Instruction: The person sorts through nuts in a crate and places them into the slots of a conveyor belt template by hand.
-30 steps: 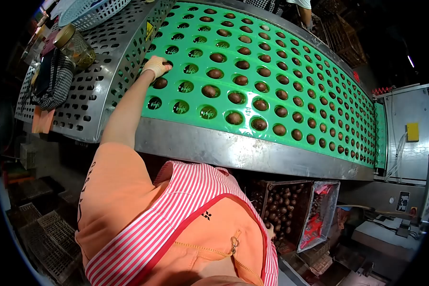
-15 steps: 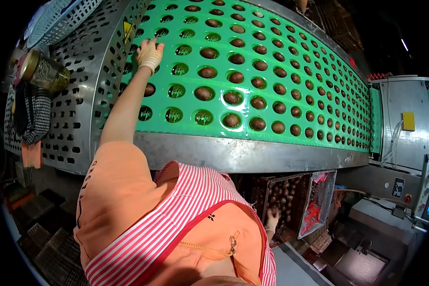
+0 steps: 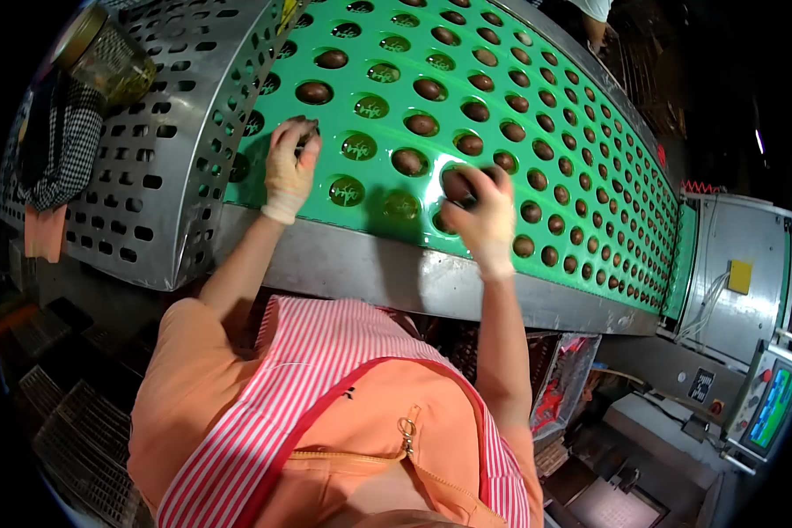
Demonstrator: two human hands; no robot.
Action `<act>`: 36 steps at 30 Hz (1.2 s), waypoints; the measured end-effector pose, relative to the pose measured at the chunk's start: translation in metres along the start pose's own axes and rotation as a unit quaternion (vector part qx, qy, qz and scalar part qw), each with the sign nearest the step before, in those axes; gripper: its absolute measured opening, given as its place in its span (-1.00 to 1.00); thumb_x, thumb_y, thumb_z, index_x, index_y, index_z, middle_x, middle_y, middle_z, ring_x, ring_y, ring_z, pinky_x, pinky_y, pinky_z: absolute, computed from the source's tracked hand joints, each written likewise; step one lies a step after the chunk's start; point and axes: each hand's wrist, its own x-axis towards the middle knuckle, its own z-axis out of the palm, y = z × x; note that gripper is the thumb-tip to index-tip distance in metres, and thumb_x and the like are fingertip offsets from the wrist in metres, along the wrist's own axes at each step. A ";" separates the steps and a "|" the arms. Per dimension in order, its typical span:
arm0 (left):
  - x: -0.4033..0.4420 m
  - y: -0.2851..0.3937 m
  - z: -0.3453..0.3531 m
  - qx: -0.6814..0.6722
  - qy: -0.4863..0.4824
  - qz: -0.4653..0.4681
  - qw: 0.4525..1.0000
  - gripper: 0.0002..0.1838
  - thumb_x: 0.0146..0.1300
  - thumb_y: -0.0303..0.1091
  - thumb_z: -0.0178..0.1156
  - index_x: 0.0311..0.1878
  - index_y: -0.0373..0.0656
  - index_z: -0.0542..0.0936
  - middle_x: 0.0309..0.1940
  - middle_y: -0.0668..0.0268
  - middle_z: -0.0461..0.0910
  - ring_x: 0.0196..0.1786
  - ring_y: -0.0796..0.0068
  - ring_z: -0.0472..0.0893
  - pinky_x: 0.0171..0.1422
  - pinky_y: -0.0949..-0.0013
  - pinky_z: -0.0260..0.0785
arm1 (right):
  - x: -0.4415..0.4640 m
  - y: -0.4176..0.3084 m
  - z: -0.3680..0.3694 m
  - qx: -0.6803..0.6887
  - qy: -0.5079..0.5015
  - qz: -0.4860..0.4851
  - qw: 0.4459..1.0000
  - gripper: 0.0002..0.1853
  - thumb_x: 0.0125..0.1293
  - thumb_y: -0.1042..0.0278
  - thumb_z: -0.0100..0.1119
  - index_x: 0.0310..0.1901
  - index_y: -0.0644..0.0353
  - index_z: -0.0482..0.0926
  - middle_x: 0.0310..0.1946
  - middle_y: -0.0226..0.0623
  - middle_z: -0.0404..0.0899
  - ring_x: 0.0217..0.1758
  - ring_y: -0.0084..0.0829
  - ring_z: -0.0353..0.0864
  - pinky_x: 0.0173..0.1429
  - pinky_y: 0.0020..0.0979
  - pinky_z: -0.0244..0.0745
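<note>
Green plastic film [image 3: 374, 172] with rows of round pockets runs along the machine, and many pockets hold dark brown eggs [image 3: 411, 162]. My left hand [image 3: 289, 176] is over the near left part of the film, its fingers curled round a dark brown egg at a pocket; the egg is mostly hidden. Farther right, my right hand [image 3: 487, 220] is closed around a brown egg [image 3: 457, 185] above the film. A second dark shape shows between its fingers. Several pockets between my hands hold only patterned, clear-looking bottoms [image 3: 359, 146].
A perforated metal cover [image 3: 141, 158] stands at the left, with a lidded jar [image 3: 106, 57] and checked cloth [image 3: 66, 141] on it. A metal edge [image 3: 387, 264] borders the film. At the right are a machine housing [image 3: 739, 264] and control screen [image 3: 773, 405]. Another person's arm [image 3: 595, 26] shows at top.
My right hand has come up from the crate of eggs below and is now over the film with an egg. My left hand has moved nearer to me along the film. The view has shifted.
</note>
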 end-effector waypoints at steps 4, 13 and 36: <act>-0.033 0.016 -0.037 0.024 -0.062 -0.040 0.997 -0.69 0.30 -0.33 0.19 0.08 -0.20 0.56 0.19 0.07 0.44 0.18 0.02 0.50 0.23 0.16 0.40 | 0.067 -0.056 0.080 -0.138 -0.180 -0.079 0.971 -0.69 0.07 0.45 0.23 -0.09 0.03 0.59 0.07 0.02 0.42 -0.07 0.03 0.61 -0.03 -0.05 0.57; -0.059 0.014 -0.063 0.075 -0.094 0.011 0.993 -0.60 0.24 -0.31 0.25 0.14 -0.14 0.52 0.21 0.04 0.42 0.19 -0.07 0.48 0.23 0.09 0.40 | 0.152 -0.046 0.133 -0.262 -0.345 -0.075 0.898 -0.25 0.06 0.44 0.16 0.36 -0.34 0.37 0.24 -0.09 0.42 0.13 -0.06 0.61 0.18 -0.16 0.56; 0.007 0.027 0.073 0.362 -0.271 0.161 0.877 -0.29 0.18 0.07 0.23 0.38 0.02 0.36 0.28 0.10 0.34 0.24 -0.04 0.40 0.23 -0.11 0.29 | -0.080 0.034 0.056 0.118 0.048 0.035 0.991 -0.61 0.13 0.45 0.26 0.05 0.10 0.56 0.14 -0.01 0.49 0.16 0.03 0.48 0.22 -0.10 0.44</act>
